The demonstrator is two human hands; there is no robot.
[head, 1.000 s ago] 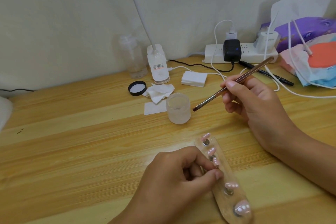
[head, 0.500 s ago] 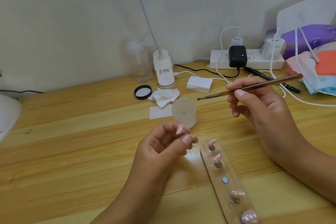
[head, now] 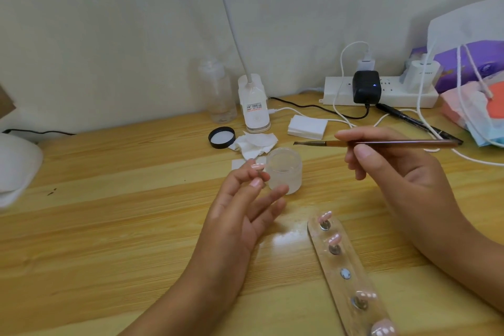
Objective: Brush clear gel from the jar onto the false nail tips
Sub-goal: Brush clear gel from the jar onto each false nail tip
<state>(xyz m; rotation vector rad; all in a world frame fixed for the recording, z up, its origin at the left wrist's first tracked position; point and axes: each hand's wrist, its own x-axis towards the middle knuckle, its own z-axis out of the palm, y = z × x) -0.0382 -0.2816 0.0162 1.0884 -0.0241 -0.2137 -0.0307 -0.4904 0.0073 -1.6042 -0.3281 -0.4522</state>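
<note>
My left hand [head: 240, 215] pinches one pink false nail tip [head: 257, 166] on its small stand between thumb and forefinger, just left of the open frosted gel jar [head: 285, 170]. My right hand [head: 392, 172] holds a brown brush [head: 381, 142] level, its flat tip pointing left above the jar. A clear holder strip [head: 351, 278] lies at the lower right with several pink nail tips [head: 325, 216] on pegs and one bare peg [head: 345, 273] in the middle.
The jar's black lid [head: 221, 137] and crumpled wipes [head: 255, 144] lie behind the jar. Behind them stand a lamp base [head: 253, 106], a clear bottle [head: 218, 93], a pad stack [head: 307, 126] and a power strip [head: 381, 91] with cables. Bags and masks [head: 474, 101] sit far right.
My left hand lifted one nail tip off the strip's middle peg and raised it toward the jar. My right hand levelled the brush from tip-down to horizontal.
</note>
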